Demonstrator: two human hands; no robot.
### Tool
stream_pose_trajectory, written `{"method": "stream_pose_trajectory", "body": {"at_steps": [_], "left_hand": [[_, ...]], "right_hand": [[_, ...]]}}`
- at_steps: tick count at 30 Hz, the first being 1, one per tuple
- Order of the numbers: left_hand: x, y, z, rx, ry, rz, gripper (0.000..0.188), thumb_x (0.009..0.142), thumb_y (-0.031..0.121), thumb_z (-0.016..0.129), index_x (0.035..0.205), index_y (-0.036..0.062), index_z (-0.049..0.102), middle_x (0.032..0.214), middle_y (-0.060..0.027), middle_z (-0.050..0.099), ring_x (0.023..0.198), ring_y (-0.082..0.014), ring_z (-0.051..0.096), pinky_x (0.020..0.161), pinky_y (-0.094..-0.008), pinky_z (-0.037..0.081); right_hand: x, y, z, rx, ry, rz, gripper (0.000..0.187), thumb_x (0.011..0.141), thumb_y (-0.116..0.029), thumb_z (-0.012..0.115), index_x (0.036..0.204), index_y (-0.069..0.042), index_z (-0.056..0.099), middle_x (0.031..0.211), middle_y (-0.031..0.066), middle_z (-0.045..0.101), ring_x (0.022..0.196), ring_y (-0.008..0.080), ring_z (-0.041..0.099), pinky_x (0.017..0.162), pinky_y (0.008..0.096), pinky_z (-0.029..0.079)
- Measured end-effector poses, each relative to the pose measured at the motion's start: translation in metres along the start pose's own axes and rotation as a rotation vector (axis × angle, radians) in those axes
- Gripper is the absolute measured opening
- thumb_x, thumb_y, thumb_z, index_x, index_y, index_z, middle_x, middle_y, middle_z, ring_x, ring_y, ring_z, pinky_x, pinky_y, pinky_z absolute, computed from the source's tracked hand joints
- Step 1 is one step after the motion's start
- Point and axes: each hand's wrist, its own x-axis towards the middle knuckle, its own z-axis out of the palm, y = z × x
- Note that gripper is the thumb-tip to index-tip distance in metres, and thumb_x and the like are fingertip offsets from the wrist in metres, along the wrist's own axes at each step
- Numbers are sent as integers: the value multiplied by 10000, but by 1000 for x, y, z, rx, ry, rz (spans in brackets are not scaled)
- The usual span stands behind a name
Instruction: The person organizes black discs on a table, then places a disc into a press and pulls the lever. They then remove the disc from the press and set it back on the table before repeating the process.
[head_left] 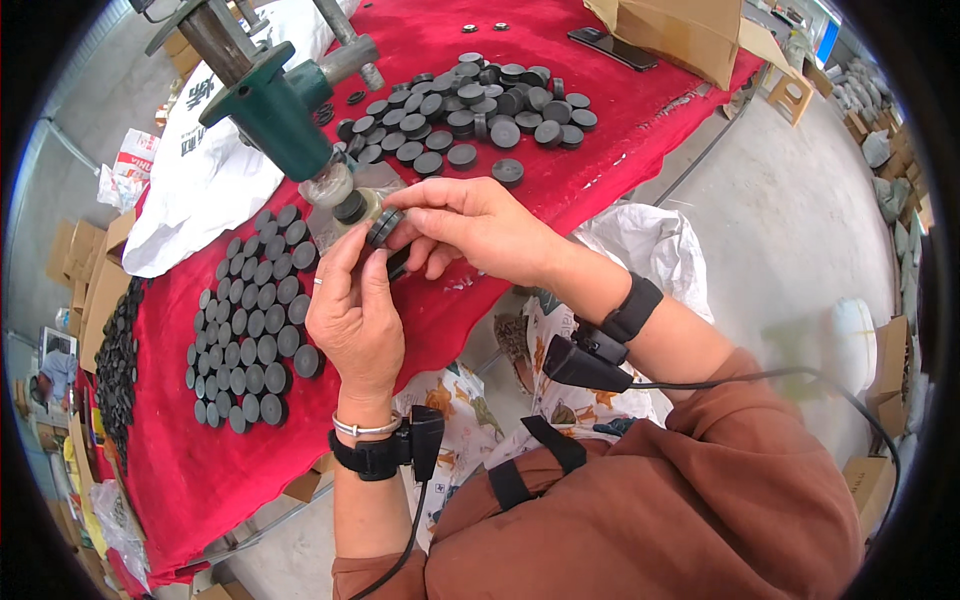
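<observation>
Between the fingertips of both hands is a black round cap [384,228], tilted so its grooved edge shows. My left hand [358,325] pinches it from the near left with thumb and fingers. From the right, my right hand [485,228] has thumb and forefinger closed on the same cap, its other fingers curled. Something dark shows under those curled fingers; I cannot make out what it is. Just beyond the held cap, another black cap [350,207] sits on the press's pale base, below the dark green hand press [275,125].
Many black caps lie in flat rows [255,320] left of my hands. A loose heap of caps [470,105] is behind, on the red cloth [620,130]. A phone [612,48] and a cardboard box [680,35] are at the far right. White sacking [215,150] lies left of the press.
</observation>
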Motion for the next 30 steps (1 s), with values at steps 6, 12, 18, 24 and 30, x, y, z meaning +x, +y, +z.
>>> {"method": "stream_pose_trajectory", "body": {"at_steps": [6,12,18,24,30], "left_hand": [[-8,11,3,-236,42,-200,281,929,-25,553,1205,-74,567,1109,-113,640,963,-160,645,864,-285,540],[-3,23,-18,-893,110,-842,268,987,160,499,1148,-40,577,1082,-141,661,1025,-238,651,903,-368,543],[0,17,-27,-1421,27,-1023,239,987,181,493,1085,-11,598,1062,-153,679,1059,-281,645,931,-410,535],[-1,14,-25,-1435,60,-1077,224,983,159,495,1094,-5,601,1057,-155,681,1046,-281,652,904,-409,552],[-10,29,-19,-719,-11,-787,247,964,102,539,1172,-21,590,1091,-131,659,949,-210,673,764,-328,601]], "right_hand": [[-13,-3,8,-283,9,-105,308,991,-108,485,1279,-21,551,965,51,654,777,78,590,670,217,517],[-23,-4,15,-163,124,1,254,970,-91,508,1198,-15,591,876,31,652,728,68,588,620,211,499],[-25,-6,18,-182,154,5,205,953,-96,540,1120,-6,616,799,17,648,669,59,579,574,208,485],[-24,-4,21,-222,199,-50,197,939,-130,591,1081,1,628,794,8,647,690,47,569,592,201,469],[-17,-2,18,-294,115,-158,235,875,-139,672,1016,47,644,818,57,672,722,85,613,632,237,497]]}}
